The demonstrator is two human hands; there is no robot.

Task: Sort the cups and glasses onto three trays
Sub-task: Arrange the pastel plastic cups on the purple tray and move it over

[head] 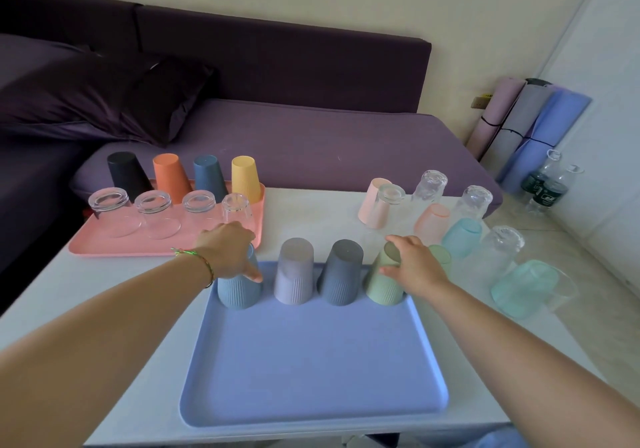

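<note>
No text can be read. Two clear plastic bottles (pixel 550 184) standing on the floor at the far right each wear a dark label (pixel 554 194) with pale print, too small and blurred to make out. A small yellow tag (pixel 484 96) on the wall beside the rolled mats (pixel 530 125) carries dark marks, likewise illegible.

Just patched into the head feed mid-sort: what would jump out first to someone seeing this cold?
The big blue tray in the centre, with four upturned ribbed cups lined along its far edge; the left hand grips the blue cup at one end, the right hand the green cup at the other. Far left, a pink tray holds a row of coloured cups behind a row of clear glasses.
</note>
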